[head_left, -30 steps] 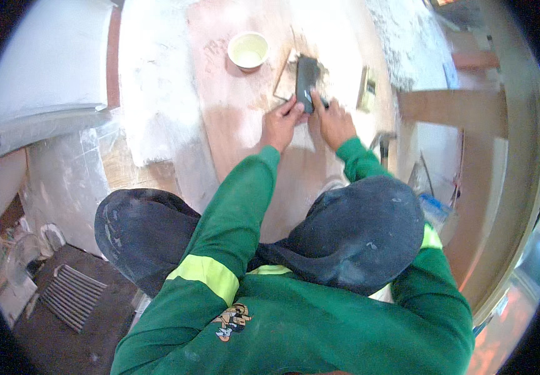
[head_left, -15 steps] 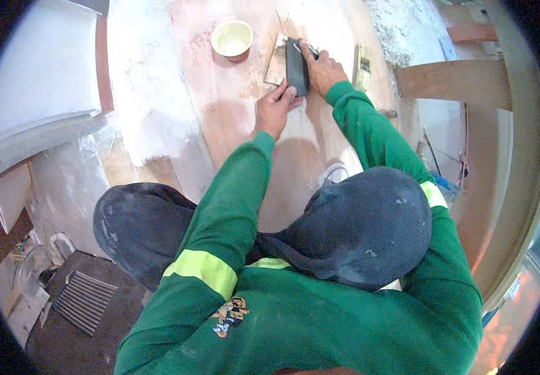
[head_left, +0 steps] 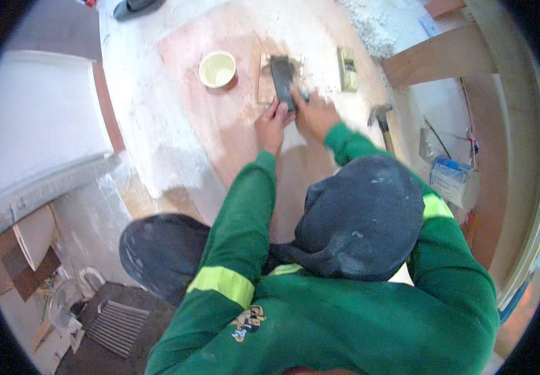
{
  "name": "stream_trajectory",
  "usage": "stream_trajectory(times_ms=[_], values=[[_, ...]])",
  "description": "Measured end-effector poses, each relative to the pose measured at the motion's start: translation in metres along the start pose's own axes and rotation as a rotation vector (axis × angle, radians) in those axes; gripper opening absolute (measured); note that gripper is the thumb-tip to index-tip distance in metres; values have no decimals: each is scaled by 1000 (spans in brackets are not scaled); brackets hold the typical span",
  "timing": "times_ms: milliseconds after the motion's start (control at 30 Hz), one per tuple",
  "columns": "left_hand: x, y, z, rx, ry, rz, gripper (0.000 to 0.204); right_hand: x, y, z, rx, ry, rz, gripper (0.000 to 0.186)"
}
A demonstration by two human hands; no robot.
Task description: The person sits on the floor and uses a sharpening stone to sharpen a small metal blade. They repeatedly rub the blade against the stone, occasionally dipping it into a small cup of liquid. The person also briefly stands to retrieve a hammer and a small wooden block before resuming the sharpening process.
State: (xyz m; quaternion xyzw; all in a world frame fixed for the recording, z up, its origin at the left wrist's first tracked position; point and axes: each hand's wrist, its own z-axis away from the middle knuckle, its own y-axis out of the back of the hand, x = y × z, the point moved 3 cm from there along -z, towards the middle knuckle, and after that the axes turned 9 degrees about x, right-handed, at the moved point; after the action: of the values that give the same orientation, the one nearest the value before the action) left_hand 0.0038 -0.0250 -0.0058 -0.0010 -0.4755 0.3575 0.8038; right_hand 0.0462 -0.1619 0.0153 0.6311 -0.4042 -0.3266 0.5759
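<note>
A dark grey rectangular slab (head_left: pixel 281 78), looking like a sharpening stone, lies over a thin light-brown board (head_left: pixel 262 84) on the floor ahead of me. My left hand (head_left: pixel 272 128) pinches the slab's near end between thumb and fingers. Close beside it, my right hand (head_left: pixel 314 115) is closed at the slab's right side, its index finger pressed to the top. A small dark piece shows by its fingers; its kind is hard to make out. Left of the board stands a pale yellow bowl (head_left: pixel 217 69), and to its right lies a yellowish block with a slot (head_left: pixel 347 69), like a hand plane.
A claw hammer (head_left: pixel 382 122) lies beyond my right forearm, near a white-and-blue bucket (head_left: pixel 454 181) on its side. Wooden framing (head_left: pixel 445 59) runs along the right. White panels (head_left: pixel 45 119) stand at left. Near lower left, a ribbed grey piece (head_left: pixel 119 328) rests on a brown surface.
My right hand has come from the slab's far part to its near end, beside my left hand. The view has shifted, so the hammer and more of the bucket now show.
</note>
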Motion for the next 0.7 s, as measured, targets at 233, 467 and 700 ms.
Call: stream_trajectory(times_ms=[233, 467, 700], values=[[-6, 0, 1, -16, -33, 36, 55, 22, 35, -74, -175, 24, -170, 77], [31, 11, 8, 44, -181, -614, 41, 60, 49, -72, -132, -287, -1130, 57], [82, -34, 20, 41, -647, -478, 52, 47, 102, 3, -332, -608, -2218, 47]])
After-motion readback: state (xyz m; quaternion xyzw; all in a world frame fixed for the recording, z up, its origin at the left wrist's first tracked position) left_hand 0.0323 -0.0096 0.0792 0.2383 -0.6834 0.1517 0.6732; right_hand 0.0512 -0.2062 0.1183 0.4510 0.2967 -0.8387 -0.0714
